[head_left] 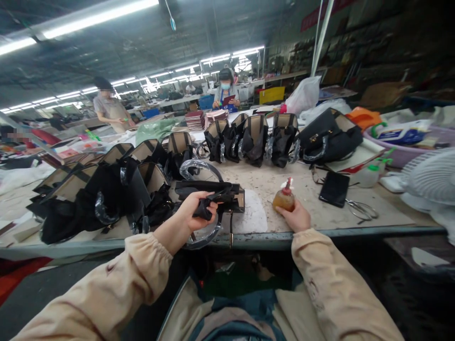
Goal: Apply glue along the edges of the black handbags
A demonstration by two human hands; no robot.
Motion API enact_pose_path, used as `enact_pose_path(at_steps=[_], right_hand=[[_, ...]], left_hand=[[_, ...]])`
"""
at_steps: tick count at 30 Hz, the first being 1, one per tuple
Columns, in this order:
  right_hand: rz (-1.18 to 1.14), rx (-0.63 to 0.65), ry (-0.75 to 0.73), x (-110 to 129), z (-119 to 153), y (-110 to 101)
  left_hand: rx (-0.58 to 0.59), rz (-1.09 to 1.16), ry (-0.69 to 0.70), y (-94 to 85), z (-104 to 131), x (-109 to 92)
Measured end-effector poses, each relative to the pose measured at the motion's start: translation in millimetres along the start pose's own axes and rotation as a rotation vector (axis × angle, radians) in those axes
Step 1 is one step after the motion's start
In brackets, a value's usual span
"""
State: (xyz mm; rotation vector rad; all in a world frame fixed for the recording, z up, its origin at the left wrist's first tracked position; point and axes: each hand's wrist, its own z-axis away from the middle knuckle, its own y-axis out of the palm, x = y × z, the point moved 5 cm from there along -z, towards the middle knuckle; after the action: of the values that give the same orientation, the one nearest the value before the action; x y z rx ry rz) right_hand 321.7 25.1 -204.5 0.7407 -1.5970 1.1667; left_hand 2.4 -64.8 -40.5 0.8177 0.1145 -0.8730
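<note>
A black handbag [232, 195] lies on its side on the table in front of me, its handles [194, 166] wrapped in clear plastic. My left hand [199, 208] is closed on loose black fabric at the bag's near end. To the right, my right hand [295, 216] has its fingers round the lower part of a small squeeze bottle [284, 199] of amber liquid. The bottle has a red nozzle with white residue and stands upright at table level. Whether its base touches the table, I cannot tell. A white sheet [255, 213] lies between bag and bottle.
More black handbags [106, 189] crowd the left side, and several stand in a row [254, 139] at the back. A phone [334, 189], scissors [360, 210], a green-capped bottle [371, 173], a fan [432, 177] and a purple basin [423, 142] are on the right. Two people work beyond.
</note>
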Motion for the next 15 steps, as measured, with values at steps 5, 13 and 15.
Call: enact_pose_path(at_steps=[5, 13, 15], right_hand=[[0.175, -0.015, -0.061, 1.4, 2.0, 3.1], [0.235, -0.063, -0.232, 37.5, 21.5, -13.8], [0.239, -0.084, -0.349, 68.5, 48.7, -21.6]], left_hand=[[-0.002, 0.004, 0.001, -1.6, -1.7, 6.4], [-0.014, -0.087, 0.045, -9.6, 0.9, 11.6], [-0.026, -0.119, 0.069, -14.4, -0.9, 13.0]])
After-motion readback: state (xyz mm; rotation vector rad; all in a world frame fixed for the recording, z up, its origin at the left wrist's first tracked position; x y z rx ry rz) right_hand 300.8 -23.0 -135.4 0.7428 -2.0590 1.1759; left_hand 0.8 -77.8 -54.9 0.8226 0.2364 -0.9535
